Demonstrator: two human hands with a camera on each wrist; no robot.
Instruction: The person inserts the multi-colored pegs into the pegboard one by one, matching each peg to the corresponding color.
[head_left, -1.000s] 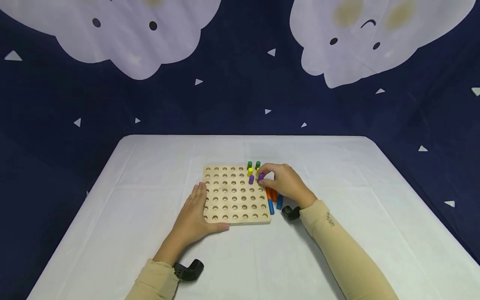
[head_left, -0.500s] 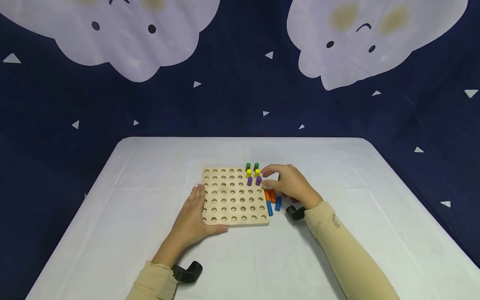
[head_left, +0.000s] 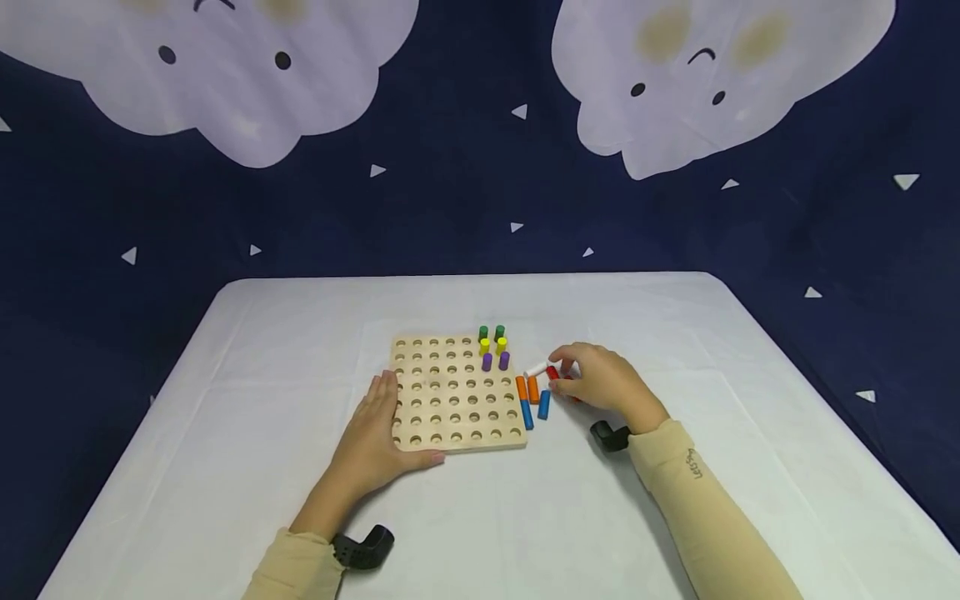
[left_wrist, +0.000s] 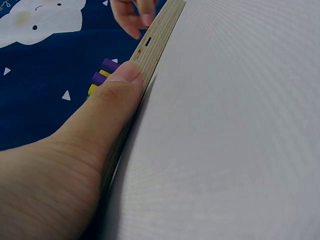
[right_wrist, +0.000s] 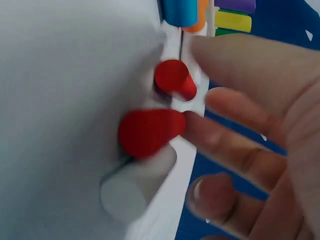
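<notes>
Six pegs stand in the pegboard's (head_left: pixel 450 392) far right corner; most holes are unfilled. The right hand (head_left: pixel 600 383) pinches a red peg (head_left: pixel 553 373) among loose pegs (head_left: pixel 531 398) beside the board's right edge; the left hand (head_left: pixel 371 437) lies flat, bracing the near left corner.

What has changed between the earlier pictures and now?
The right hand let go of the second purple peg, now standing in the board, and drew back to the right, down to the loose pegs on the table, where its fingers touch a red peg. The left hand stayed on the board's near left corner. Green and yellow pegs stayed in place.
</notes>
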